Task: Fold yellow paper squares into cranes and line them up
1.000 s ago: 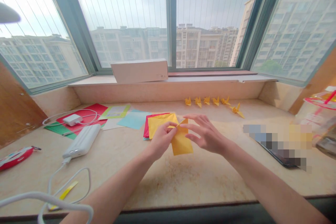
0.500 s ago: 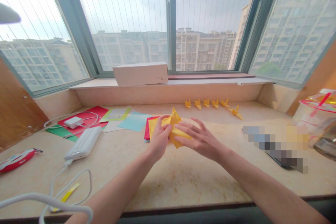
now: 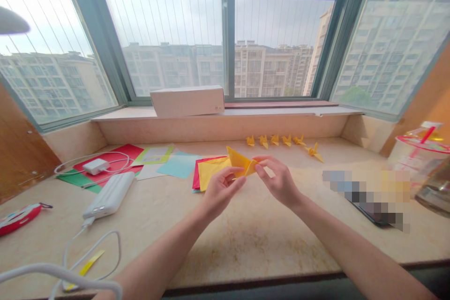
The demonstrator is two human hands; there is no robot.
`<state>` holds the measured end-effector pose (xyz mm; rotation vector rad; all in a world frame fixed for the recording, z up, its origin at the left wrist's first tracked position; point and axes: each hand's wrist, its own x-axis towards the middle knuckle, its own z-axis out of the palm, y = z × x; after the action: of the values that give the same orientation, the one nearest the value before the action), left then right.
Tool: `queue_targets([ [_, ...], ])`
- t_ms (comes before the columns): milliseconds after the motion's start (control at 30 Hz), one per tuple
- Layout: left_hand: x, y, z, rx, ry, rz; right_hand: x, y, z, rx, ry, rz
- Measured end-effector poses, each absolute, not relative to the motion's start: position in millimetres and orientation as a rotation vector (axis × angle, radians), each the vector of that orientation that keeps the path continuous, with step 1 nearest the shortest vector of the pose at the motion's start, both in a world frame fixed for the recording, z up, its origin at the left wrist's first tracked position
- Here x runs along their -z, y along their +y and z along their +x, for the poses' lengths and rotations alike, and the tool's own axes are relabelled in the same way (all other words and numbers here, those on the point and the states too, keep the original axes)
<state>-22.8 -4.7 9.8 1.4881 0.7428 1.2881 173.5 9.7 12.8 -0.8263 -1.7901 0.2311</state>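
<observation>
A piece of folded yellow origami paper (image 3: 239, 161) is held up between my hands, one pointed corner towards the upper left. My left hand (image 3: 221, 190) is closed on its lower left part, thumb in front and fingers partly behind it. With thumb and fingertips, my right hand (image 3: 279, 182) pinches the right end, where a small flap shows. Just behind my left hand lie yellow paper sheets (image 3: 211, 171) on top of red paper (image 3: 196, 179). Several small folded yellow paper cranes (image 3: 274, 139) stand in a row farther back, beyond my right hand.
Coloured sheets, including light blue paper (image 3: 178, 163), lie at the back left with a white charger (image 3: 95, 166). A white power bank (image 3: 109, 195) and cable are nearer. A phone (image 3: 378, 218), partly pixelated, and a plastic cup (image 3: 411, 159) stand right. A white box (image 3: 188, 101) rests on the sill.
The folded paper has turned and closed into a flatter, narrower shape. My right hand's spread fingers have drawn together into a pinch at its right end.
</observation>
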Motion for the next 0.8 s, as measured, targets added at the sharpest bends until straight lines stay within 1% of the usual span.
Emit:
queue_targets([
  [133, -8.9, -4.1, -21.2, -1.278, 0.671, 1.449, -13.2, 11.3, 175.3, -0.325, -1.756, -0.777],
  [400, -9.0, -0.9, -25.2, -1.255, 0.586, 1.416, -15.6, 13.5, 184.6, -0.555, -1.925, -0.652],
  [567, -6.7, 0.4, -23.2, -1.258, 0.6, 1.436, -15.6, 14.2, 182.1, -0.574, -1.922, -0.701],
  [800, -0.8, 2.5, -20.1, -1.258, 0.672, 1.465, -15.4, 12.8, 172.2, -0.645, -1.766, -0.832],
])
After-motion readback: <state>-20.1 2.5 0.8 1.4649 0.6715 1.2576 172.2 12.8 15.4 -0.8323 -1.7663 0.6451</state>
